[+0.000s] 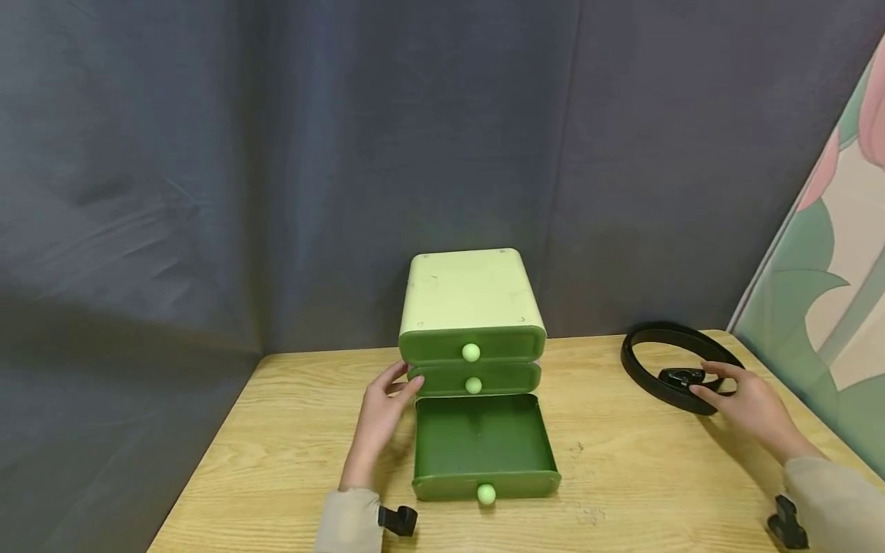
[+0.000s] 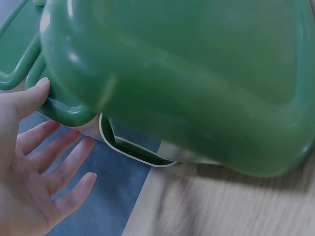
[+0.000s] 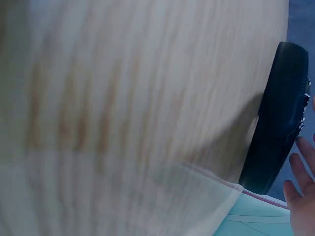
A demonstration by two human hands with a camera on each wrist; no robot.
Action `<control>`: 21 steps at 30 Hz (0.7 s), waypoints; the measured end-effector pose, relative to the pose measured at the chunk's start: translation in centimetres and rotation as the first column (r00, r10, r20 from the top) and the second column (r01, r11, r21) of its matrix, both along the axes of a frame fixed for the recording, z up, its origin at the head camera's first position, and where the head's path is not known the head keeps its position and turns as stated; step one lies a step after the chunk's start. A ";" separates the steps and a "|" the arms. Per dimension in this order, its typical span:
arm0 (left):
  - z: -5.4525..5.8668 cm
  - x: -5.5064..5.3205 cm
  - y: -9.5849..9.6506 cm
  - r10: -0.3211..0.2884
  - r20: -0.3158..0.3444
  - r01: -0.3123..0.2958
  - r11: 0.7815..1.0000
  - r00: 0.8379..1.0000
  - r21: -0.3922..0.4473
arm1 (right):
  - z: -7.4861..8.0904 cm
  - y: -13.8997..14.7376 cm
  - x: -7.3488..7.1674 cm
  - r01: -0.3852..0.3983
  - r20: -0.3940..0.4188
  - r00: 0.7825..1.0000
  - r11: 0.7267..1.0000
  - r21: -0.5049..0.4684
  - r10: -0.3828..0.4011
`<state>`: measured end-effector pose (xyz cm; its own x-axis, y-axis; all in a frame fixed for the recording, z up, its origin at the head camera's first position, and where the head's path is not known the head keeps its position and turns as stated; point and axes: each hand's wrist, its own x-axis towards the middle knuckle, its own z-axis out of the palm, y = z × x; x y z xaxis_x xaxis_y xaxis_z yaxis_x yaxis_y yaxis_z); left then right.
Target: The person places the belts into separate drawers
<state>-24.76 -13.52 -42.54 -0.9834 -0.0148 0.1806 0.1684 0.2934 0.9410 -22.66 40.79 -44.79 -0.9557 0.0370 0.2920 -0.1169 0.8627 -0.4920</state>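
A small desktop drawer unit [image 1: 470, 288] with a pale green top and darker green drawers stands near the table's back edge. Its bottom drawer [image 1: 449, 487] is pulled far out and holds nothing visible. At the unit's left side, my left hand [image 1: 376, 415] has its thumb at the corner of the middle drawer [image 2: 61, 105], with the other fingers spread along the side. On the right lies a coiled black belt [image 1: 639, 369] with a dark buckle [image 1: 681, 377]. My right hand [image 1: 750, 399] reaches over the belt's near side, fingers and thumb apart beside the buckle.
The top drawer [image 1: 435, 346] is closed, with a round pale knob. A dark grey curtain [image 1: 415, 138] hangs behind the wooden table [image 1: 297, 438]. A flower-patterned panel [image 1: 795, 307] borders the table on the right.
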 end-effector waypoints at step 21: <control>0.7 0.5 0.2 0.003 0.020 -0.003 1.000 1.000 0.012 | -1.6 0.0 -1.5 -0.175 -0.058 0.983 0.984 -0.014 0.174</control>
